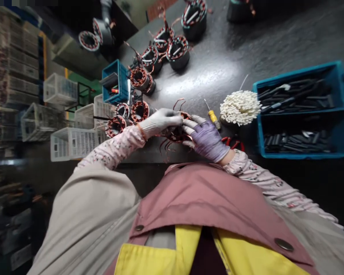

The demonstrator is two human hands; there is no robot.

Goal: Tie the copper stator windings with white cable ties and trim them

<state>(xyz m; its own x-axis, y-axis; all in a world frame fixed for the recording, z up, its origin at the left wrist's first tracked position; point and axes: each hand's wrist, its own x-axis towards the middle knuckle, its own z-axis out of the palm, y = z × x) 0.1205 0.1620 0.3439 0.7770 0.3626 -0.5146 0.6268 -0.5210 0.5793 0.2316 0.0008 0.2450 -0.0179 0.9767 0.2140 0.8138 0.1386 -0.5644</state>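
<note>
A motor stator (177, 136) with copper windings stands near the table's front edge, loose copper wires sticking out at its front and back. My left hand (162, 122), in a white glove, grips it from the left and above, its fingertips bent over the top. From the right my right hand (208, 139), in a purple glove with pale fingers, holds the stator's side. Both hands hide much of the stator. Just beyond my right hand lies a screwdriver (213, 115) with a yellow handle. Red-handled pliers (233, 143) lie partly behind that hand.
A bundle of white tubes (240, 108) stands beside a blue divided bin (258, 130) of dark sleeves. More wound stators (177, 52) stand at the back and left. A small blue box (122, 82) and white crates (71, 144) are farther left.
</note>
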